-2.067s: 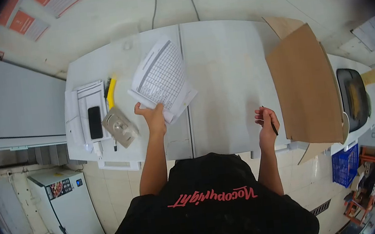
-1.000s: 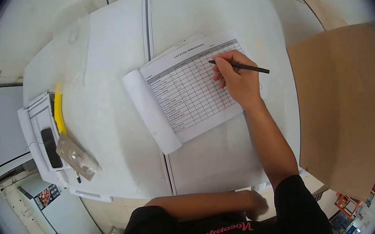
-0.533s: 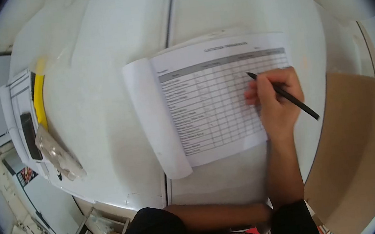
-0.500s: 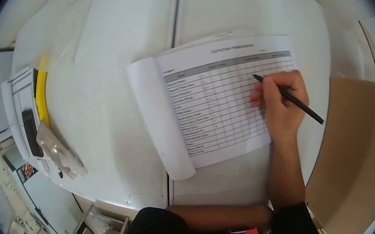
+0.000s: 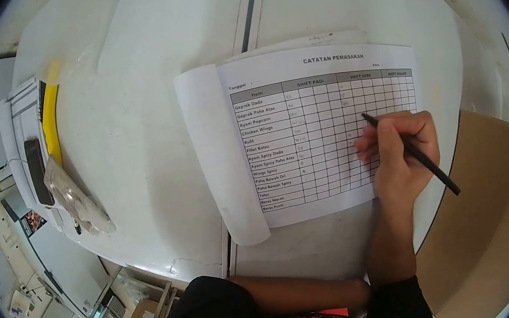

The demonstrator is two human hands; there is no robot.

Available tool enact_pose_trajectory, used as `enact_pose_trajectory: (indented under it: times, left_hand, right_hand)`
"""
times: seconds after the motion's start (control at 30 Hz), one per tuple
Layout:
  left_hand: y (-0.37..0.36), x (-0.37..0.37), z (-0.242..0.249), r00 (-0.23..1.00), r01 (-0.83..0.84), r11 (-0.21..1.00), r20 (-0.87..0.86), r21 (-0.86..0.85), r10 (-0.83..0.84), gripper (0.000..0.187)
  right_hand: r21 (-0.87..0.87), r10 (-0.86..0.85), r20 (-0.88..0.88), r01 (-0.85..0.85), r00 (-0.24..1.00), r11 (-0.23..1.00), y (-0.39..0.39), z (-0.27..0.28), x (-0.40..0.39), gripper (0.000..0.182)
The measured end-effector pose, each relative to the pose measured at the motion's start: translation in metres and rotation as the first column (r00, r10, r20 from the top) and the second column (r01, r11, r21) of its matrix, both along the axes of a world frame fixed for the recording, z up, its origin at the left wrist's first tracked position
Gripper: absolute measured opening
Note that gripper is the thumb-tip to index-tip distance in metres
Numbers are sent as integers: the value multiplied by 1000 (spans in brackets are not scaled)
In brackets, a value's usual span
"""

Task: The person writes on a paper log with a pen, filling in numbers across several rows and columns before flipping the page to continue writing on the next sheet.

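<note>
My right hand is closed around a black pen, fingers pinched on the barrel, the tip resting on a printed form that lies flat on the white tabletop. The sheet is headed "CATATAN PEMASAKAN" and carries a grid of rows and columns, some cells near the left of the grid already filled in by hand; the pen tip sits in the right part of the grid, about midway down. A turned-back page curls in a roll along the form's left edge, and another sheet shows just above the top edge. My left forearm lies across the bottom of the view along the tabletop's near edge; the left hand itself is hidden behind my right arm, so I cannot tell whether it is open or closed. Well apart at the far left sit a dark phone on a white tray, a yellow-handled tool and a clear plastic wrapper. A brown cardboard sheet lies to the right, beside my wrist.
</note>
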State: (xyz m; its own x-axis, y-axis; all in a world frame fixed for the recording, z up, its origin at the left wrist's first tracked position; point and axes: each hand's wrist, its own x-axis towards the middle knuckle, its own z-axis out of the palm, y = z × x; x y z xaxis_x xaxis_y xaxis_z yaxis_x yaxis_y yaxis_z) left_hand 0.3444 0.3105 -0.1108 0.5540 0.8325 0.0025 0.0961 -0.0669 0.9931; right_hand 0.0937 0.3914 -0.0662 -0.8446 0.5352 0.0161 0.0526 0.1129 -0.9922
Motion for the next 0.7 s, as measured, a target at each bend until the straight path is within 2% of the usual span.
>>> enact_pose_trajectory:
  times: [0.03, 0.07, 0.13, 0.17, 0.2, 0.23, 0.37, 0.43, 0.47, 0.5, 0.53, 0.57, 0.6, 0.63, 0.7]
  left_hand:
    - [0, 29, -15, 998, -69, 997, -15, 22, 69, 38]
    - [6, 73, -36, 998, -68, 997, -10, 21, 68, 38]
    - [23, 153, -70, 961, -273, 932, 32, 239, 273, 22]
    - [21, 87, -46, 960, -277, 932, 35, 234, 277, 22]
    - [14, 24, -16, 998, -67, 993, -10, 98, 68, 28]
    - [6, -32, 20, 989, 147, 988, -23, -46, -148, 36]
    - [10, -32, 18, 975, 212, 974, -51, -85, -217, 38]
    - [9, 11, -5, 997, 75, 995, -29, 60, -73, 33]
    - [27, 79, -38, 996, 87, 993, -28, 77, -85, 33]
    - [38, 147, -66, 989, -148, 962, 6, 229, 151, 26]
    - [25, 210, -93, 925, -375, 853, 80, 364, 372, 20]
    - [24, 202, -86, 929, -364, 849, 87, 384, 359, 20]
    - [18, 180, -72, 954, -294, 936, 4, 194, 299, 22]
    - [11, 152, -57, 972, -226, 974, -69, -15, 225, 25]
    - [-9, 65, -22, 978, -196, 980, -56, 38, 198, 26]
  right_hand:
    - [2, -1, 2, 1, 1000, 1000, -3, 1, 0, 10]
    - [-11, 26, -11, -26, 1000, 1000, -7, 1, 0, 10]
    - [-2, 73, -16, -73, 997, 997, -10, -1, 2, 11]
    - [-6, 76, -13, -76, 997, 997, -9, -1, 3, 11]
    - [7, 86, -9, -86, 996, 996, -8, 0, 4, 11]
    - [21, 95, -6, -95, 995, 995, -8, 1, 4, 11]
    - [-7, 119, 28, -119, 993, 993, -20, 5, 12, 13]
    - [231, 261, 37, -262, 965, 937, -23, 1, 17, 15]
    - [228, 242, 55, -248, 969, 942, -24, 0, 16, 16]
    - [248, 224, 63, -233, 973, 941, -22, 0, 14, 16]
    - [155, 153, 34, -157, 988, 975, -20, -1, 12, 15]
    - [58, 82, 5, -82, 997, 995, -17, -1, 10, 14]
    - [76, 73, 3, -73, 997, 994, -14, -1, 10, 14]
    - [67, 65, 1, -65, 998, 996, -11, -2, 9, 13]
    - [57, 56, 0, -56, 998, 997, -7, -6, 9, 13]
